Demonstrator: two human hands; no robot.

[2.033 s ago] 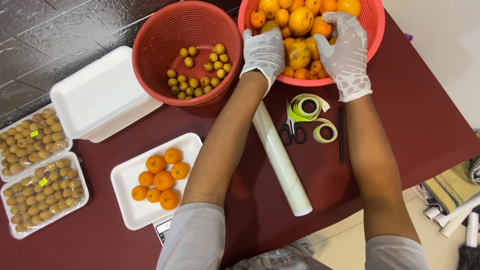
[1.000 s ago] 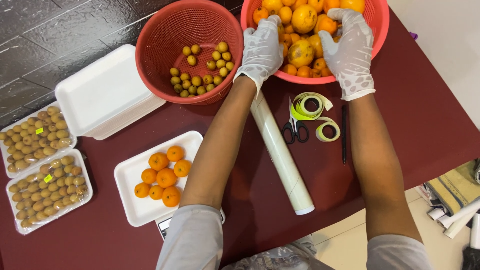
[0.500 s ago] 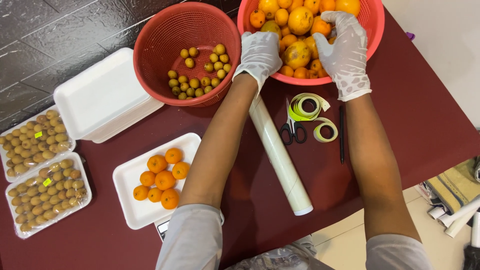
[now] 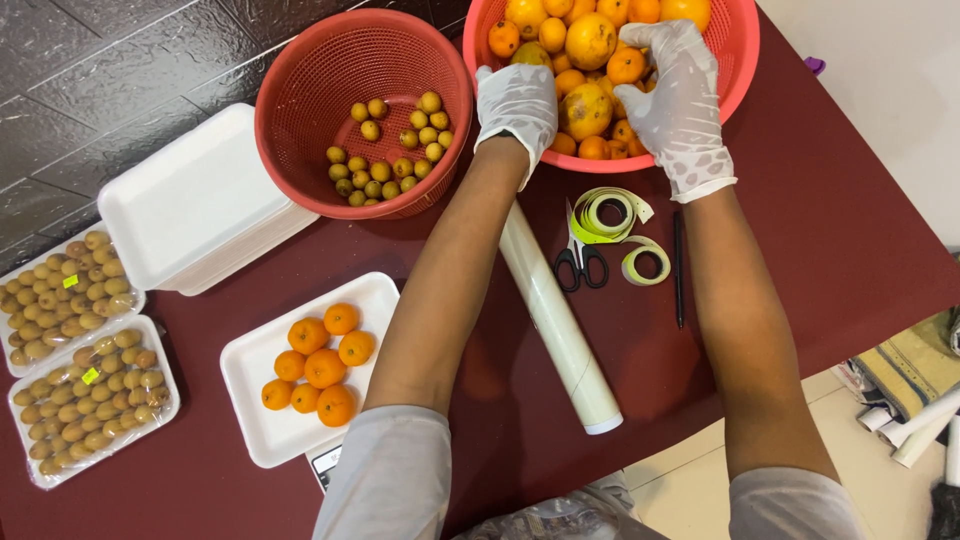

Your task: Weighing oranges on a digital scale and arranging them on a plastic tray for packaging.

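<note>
Both of my hands wear white gloves and reach into a red basket (image 4: 600, 166) piled with oranges (image 4: 590, 40) at the far edge of the dark red table. My left hand (image 4: 515, 100) lies knuckles-up on the fruit by the basket's near rim, with its fingers curled under and hidden. Further right, my right hand (image 4: 680, 95) rests palm-down on the oranges with its fingers spread, the thumb beside a small orange (image 4: 626, 66). I cannot tell whether either hand grips a fruit.
Left of it a second red basket (image 4: 300, 100) holds several small yellow fruits (image 4: 385, 160). Near me are a white foam tray (image 4: 270, 430) with several oranges (image 4: 320, 365), stacked foam trays (image 4: 190, 210), two wrapped fruit trays (image 4: 85, 395), a film roll (image 4: 560, 320), scissors (image 4: 580, 262), tape rolls (image 4: 605, 215) and a pen (image 4: 678, 270).
My left hand has slid from the oranges toward the basket's near rim. My right hand has shifted slightly over the fruit. Nothing else on the table has moved.
</note>
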